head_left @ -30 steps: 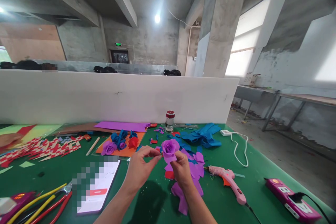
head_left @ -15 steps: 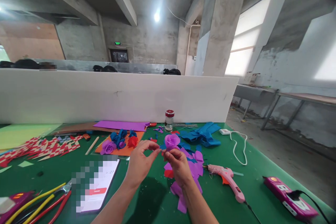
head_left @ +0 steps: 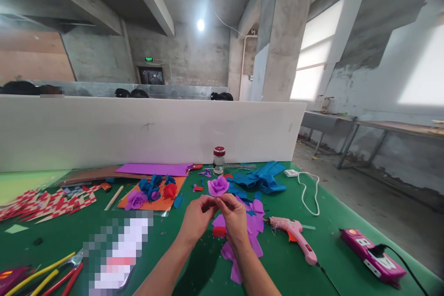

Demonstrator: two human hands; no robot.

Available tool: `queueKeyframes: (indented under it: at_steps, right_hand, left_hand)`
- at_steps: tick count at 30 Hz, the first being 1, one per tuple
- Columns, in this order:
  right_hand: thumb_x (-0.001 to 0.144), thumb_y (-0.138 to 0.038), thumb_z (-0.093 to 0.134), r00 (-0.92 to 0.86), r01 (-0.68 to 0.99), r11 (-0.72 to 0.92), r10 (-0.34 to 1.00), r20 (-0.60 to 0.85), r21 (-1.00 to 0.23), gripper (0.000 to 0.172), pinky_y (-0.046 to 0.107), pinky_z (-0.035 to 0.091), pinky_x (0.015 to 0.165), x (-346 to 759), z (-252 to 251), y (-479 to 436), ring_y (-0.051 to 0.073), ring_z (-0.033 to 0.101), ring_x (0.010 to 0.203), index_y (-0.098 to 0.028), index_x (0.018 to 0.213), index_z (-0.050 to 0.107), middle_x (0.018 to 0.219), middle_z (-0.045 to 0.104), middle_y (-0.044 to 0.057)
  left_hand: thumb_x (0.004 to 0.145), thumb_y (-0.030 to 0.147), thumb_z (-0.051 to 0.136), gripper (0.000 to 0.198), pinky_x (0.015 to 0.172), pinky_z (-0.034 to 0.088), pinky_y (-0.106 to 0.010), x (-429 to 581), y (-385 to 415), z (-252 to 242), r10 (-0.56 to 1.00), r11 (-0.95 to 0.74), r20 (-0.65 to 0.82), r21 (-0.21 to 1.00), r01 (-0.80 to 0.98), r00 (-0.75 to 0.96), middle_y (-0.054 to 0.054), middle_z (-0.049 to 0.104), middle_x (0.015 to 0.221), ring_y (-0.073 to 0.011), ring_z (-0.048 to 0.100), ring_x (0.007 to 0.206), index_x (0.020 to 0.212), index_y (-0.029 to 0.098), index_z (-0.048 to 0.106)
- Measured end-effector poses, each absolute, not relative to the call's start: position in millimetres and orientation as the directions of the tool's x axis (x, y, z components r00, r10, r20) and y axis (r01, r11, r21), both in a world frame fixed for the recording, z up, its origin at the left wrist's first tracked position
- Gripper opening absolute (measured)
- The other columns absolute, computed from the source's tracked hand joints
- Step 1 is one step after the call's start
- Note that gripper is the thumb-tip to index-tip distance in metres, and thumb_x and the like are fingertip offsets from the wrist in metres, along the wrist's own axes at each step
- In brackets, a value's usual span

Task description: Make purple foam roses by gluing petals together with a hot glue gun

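Observation:
A purple paper flower stands upright just above my fingertips, its petals curled round a rolled middle. My left hand and my right hand meet below it, both pinching at its base; the fingers hide the stem. Under and beside my right hand lie loose purple paper petals and a red paper piece. Left of my hands, finished-looking purple, blue and red paper flowers rest on an orange sheet.
A pink glue gun lies at right, near a magenta power strip and a white cable. Crumpled blue paper and a red-lidded jar stand behind. Pliers and a phone lie at left; a white partition bounds the back.
My left hand has come in to the right, and its fingers now touch the right hand's under the flower. The flower has tilted, showing its side more. The whole view has shifted slightly.

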State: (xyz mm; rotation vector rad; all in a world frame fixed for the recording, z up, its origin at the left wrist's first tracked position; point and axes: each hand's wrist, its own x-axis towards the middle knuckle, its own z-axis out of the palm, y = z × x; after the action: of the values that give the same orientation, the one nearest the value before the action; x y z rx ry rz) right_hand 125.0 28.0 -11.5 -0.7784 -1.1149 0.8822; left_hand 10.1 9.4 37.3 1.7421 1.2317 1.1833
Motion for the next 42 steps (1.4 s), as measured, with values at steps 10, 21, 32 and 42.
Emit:
queueKeyframes:
  at_steps: [10, 21, 32, 42]
  right_hand:
    - [0.061, -0.034, 0.083, 0.115, -0.48, 0.226, 0.974, 0.195, -0.848, 0.025, 0.026, 0.046, 0.067, 124.8, -8.7, 29.6, 0.016, 0.06, 0.071, -0.019, 0.079, 0.073, 0.073, 0.07, 0.001]
    - [0.06, -0.039, 0.083, 0.118, -0.481, 0.166, 0.985, 0.124, -0.861, 0.024, 0.029, 0.045, 0.074, 126.4, -10.9, 29.3, 0.017, 0.061, 0.072, -0.019, 0.071, 0.076, 0.071, 0.072, 0.003]
    - [0.063, -0.039, 0.081, 0.018, -0.375, 0.118, 0.993, 0.12, -0.92, 0.021, 0.026, 0.042, 0.068, 115.0, -3.4, 15.0, 0.014, 0.059, 0.068, -0.019, 0.07, 0.077, 0.07, 0.072, 0.002]
    - [0.068, -0.038, 0.077, -0.053, -0.309, 0.14, 0.985, 0.164, -0.941, 0.02, 0.025, 0.038, 0.065, 114.1, -7.5, 13.8, 0.013, 0.053, 0.065, -0.019, 0.066, 0.075, 0.066, 0.067, -0.001]
  left_hand:
    - [0.074, 0.037, 0.067, 0.021, 0.046, 0.035, -0.02, 8.6, 9.3, 23.6, 0.974, -0.222, 0.218, 0.973, 0.061, 0.067, 0.001, 0.061, 0.058, -0.009, 0.045, 0.046, 0.077, 0.016, 0.07]
    - [0.081, 0.035, 0.063, 0.016, 0.06, 0.046, -0.026, -11.7, 5.5, 31.4, 0.81, -0.483, 0.577, 0.758, 0.438, -0.105, -0.002, 0.067, 0.075, -0.0147, 0.058, 0.063, 0.08, 0.02, 0.071]
    - [0.084, 0.023, 0.063, 0.005, 0.076, 0.042, -0.034, -26.9, 1.6, 41.2, 0.436, -0.553, 0.893, 0.167, 0.816, 0.113, -0.005, 0.055, 0.086, -0.0197, 0.053, 0.083, 0.081, 0.02, 0.063]
    - [0.083, 0.024, 0.065, 0.009, 0.08, 0.041, -0.036, -31.3, 2.8, 40.6, 0.427, -0.498, 0.901, 0.161, 0.852, 0.08, -0.005, 0.055, 0.088, -0.0212, 0.053, 0.086, 0.082, 0.02, 0.057]
